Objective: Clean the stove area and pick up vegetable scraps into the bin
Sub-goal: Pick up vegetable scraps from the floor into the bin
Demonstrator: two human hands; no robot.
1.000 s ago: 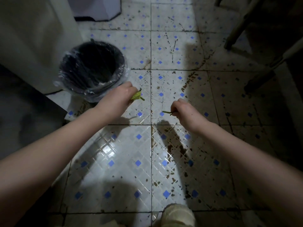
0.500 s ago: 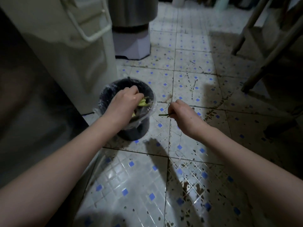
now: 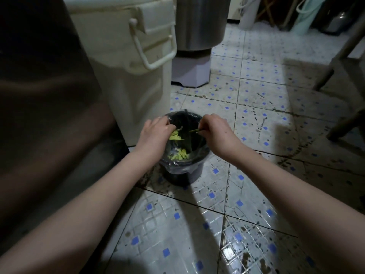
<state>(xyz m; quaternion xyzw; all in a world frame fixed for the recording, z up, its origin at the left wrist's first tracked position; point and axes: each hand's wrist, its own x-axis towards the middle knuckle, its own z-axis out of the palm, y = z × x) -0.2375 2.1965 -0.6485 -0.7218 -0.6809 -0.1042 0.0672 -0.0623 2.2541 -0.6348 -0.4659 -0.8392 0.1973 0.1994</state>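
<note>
tiles (image 3: 262, 133), blue-dotted and stained, lie under bin (image 3: 185, 175) beside cream container (image 3: 128, 80).

Bin (image 3: 185, 175) on floor (image 3: 262, 99), just in front of handled container (image 3: 126, 56); drum (image 3: 199, 22) behind, right of container. Over bin mouth: left hand (image 3: 156, 133) at left rim holds leaf scrap (image 3: 175, 137), right hand (image 3: 217, 133) at right rim pinches stem (image 3: 194, 131). More scraps (image 3: 178, 155) inside bin

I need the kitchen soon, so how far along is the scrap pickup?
Done: some leaf scraps lie in the bin. In hand: the left hand holds a leaf and the right hand pinches a stem over it. Left: drop both; the floor shows dark stains.
</note>
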